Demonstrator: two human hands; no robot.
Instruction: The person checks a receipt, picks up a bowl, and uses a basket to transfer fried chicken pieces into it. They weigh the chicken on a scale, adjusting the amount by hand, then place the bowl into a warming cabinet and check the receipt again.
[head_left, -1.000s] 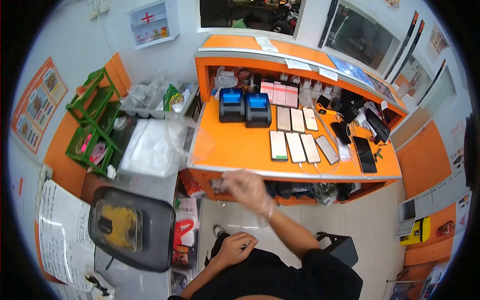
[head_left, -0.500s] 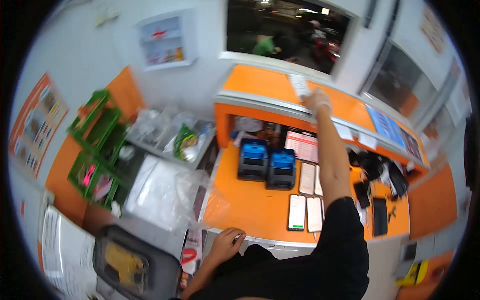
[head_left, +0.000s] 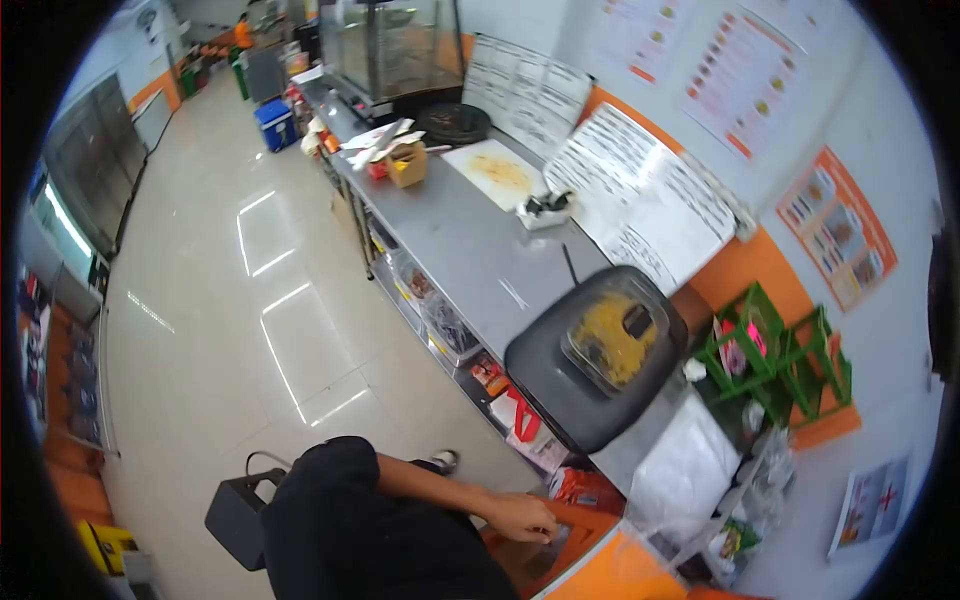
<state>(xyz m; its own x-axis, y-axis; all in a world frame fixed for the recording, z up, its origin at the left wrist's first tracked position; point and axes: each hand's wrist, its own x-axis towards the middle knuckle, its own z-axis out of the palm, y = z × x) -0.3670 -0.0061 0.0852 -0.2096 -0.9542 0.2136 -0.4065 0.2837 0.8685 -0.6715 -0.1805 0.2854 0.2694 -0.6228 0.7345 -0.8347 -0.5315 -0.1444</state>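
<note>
My left hand (head_left: 522,517) is at the lower middle, below the black sleeve (head_left: 335,490) and bare forearm. Its fingers are curled; whatever they may hold is too small to make out. It is just above an orange frame (head_left: 575,535), beside the corner of the orange counter (head_left: 620,570). Red packets (head_left: 585,490) lie on the lower shelf close by. My right hand is out of view.
A long steel table (head_left: 460,240) bears a black lidded pan (head_left: 600,360), a white board (head_left: 495,175) and a cardboard box (head_left: 407,165). Green racks (head_left: 775,350) stand at right. A blue cooler (head_left: 277,125) and a distant person (head_left: 243,32) are upper left.
The view has swung left from the orange counter to the steel table and floor. My right hand, earlier reaching to the upper ledge, has left view. My left hand remains curled.
</note>
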